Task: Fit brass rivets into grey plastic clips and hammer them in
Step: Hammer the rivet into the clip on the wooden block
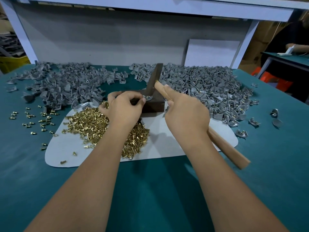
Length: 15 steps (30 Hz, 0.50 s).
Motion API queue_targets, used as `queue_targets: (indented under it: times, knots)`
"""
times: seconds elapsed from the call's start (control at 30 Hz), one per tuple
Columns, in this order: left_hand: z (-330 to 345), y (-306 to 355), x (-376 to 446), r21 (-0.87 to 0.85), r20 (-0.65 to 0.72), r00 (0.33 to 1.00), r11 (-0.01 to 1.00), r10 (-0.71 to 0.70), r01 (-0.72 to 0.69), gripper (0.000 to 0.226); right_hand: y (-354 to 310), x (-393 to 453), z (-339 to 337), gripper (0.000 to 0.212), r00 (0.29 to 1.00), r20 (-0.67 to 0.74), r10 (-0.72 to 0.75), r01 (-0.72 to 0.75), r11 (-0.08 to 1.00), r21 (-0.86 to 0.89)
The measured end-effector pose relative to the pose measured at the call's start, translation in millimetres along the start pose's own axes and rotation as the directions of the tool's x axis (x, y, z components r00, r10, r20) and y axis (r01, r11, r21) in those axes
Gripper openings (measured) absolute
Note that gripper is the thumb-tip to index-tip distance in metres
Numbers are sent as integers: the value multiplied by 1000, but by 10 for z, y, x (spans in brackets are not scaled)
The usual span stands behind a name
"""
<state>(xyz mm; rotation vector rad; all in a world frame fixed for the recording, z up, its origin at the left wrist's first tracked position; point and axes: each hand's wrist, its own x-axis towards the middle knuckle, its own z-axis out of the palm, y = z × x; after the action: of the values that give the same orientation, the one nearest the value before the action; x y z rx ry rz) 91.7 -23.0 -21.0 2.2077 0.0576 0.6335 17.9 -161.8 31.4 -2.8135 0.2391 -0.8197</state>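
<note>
Left grip (123, 106) pinching clip (148, 97), hammer (154, 81) above

A teal-covered workbench (150, 190) carries a pale rounded mat (167, 148), with a white board (212, 52) leaning on the grey back panel (100, 39). Far left sits a yellow crate (13, 62); far right, orange stools (274, 79) beside another teal table (289, 59)
</note>
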Motion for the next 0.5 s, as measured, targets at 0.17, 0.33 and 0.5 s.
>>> queue_targets:
  times: [0.17, 0.33, 0.5]
  knots:
    - [-41, 29, -12, -6, 36, 999, 1000, -16, 16, 7, 43, 19, 40, 48, 998, 40, 46, -50, 993, 105]
    - [-88, 49, -6, -93, 115, 993, 995, -20, 30, 13, 225, 71, 58, 48, 990, -48, 135, -129, 985, 118]
    - [-119, 68, -34, -169, 140, 990, 985, -15, 39, 16, 423, 76, 134, 35, 965, 33, 259, -261, 961, 94]
